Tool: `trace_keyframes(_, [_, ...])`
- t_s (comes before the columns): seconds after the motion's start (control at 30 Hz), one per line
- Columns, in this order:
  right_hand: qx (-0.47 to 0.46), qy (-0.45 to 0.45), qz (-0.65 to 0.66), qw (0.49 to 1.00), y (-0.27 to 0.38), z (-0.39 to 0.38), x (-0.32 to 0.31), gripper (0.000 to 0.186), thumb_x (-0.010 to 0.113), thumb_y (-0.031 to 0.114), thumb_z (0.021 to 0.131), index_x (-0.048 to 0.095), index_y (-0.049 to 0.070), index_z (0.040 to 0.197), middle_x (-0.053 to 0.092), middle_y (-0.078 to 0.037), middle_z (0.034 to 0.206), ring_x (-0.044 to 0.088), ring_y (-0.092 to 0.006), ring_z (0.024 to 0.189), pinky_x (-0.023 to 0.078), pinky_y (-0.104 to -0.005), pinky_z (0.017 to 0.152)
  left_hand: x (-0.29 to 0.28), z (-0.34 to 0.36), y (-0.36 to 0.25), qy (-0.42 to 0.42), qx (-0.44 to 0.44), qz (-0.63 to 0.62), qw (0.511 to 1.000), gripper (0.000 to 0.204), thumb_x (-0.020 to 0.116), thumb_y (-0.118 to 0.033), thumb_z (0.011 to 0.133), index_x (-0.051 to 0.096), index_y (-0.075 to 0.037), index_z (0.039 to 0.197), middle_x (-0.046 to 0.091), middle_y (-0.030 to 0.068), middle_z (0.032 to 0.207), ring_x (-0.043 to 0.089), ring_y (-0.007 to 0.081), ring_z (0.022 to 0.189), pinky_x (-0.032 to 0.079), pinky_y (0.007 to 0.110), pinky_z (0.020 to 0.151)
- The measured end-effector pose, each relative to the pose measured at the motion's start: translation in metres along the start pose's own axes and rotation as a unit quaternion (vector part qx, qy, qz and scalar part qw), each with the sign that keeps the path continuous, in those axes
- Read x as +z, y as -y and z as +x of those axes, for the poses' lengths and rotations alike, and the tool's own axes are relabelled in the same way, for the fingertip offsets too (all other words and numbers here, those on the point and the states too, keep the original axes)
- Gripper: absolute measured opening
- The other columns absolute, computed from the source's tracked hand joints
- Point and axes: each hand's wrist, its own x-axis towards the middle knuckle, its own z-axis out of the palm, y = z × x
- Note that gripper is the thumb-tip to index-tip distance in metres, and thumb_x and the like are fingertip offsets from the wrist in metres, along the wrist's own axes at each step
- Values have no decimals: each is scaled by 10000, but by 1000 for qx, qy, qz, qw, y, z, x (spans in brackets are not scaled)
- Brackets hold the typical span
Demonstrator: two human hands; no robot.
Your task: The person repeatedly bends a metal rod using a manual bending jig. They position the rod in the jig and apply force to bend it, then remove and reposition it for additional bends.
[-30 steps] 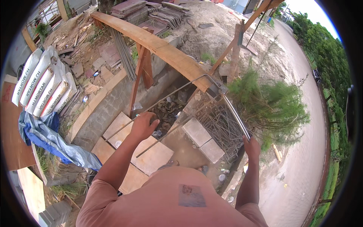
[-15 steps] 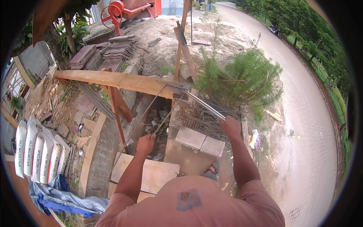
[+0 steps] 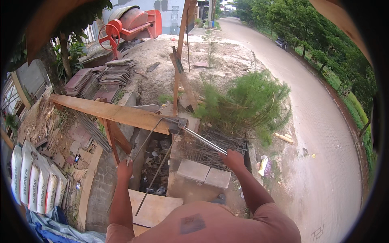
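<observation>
A long wooden beam (image 3: pixel 109 112) carries a small dark metal bending block (image 3: pixel 176 126) on its right end. A thin steel rod (image 3: pixel 146 139) bends over at this block, one length running down left. My left hand (image 3: pixel 125 169) is closed around that length, beside the beam's wooden leg. A second rod length (image 3: pixel 156 178) slants down from the block to a pale board, with no hand on it. My right hand (image 3: pixel 234 160) grips the lower end of a shiny metal pipe (image 3: pixel 206 140), whose upper end meets the block. Both fists hide what lies inside them.
Under the beam lies a trench (image 3: pixel 156 162) with rubble. Concrete blocks (image 3: pixel 204 173) and a pile of thin steel rods (image 3: pixel 221 146) sit right of it. A feathery green bush (image 3: pixel 251 101), mortar bags (image 3: pixel 38 178), stacked tiles (image 3: pixel 103 81) and an orange concrete mixer (image 3: pixel 133 22) stand around.
My left hand has moved left, from the short inner length of rod to the left-hand length. The view has tilted up somewhat. My right hand still grips the pipe.
</observation>
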Motion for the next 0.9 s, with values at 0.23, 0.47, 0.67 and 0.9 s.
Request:
trace_keyframes(0.23, [-108,-1,97,989,-40,36,81,405,672,387,829,553,0,846,621,-229,748,612,-436,739,452,-500,657,-26,-26,-2,202,-97,-134,965,504,547,-470,909,694,13,915,669,185,805,655,272,780,486,395,740])
trace_keyframes(0.47, [-116,-64,293,947,-99,51,91,317,704,209,819,515,-9,688,511,-68,586,524,-205,553,419,-396,548,-95,-83,-179,153,-180,-102,966,451,588,-453,906,677,-11,895,659,175,763,675,284,772,493,384,700])
trace_keyframes(0.67, [-95,201,469,855,-23,34,35,255,693,219,879,602,10,765,593,-22,620,527,-83,552,416,-274,496,-59,-93,-278,-64,-224,-252,939,388,616,-377,929,630,-8,809,581,75,654,525,134,606,419,302,586])
trace_keyframes(0.9, [-211,228,584,750,-19,43,17,234,637,176,932,634,-18,1061,671,-68,969,593,-120,879,473,-306,800,-13,-18,-466,-119,-160,-634,747,299,490,-292,1017,550,-58,842,432,-50,652,366,31,582,292,207,526])
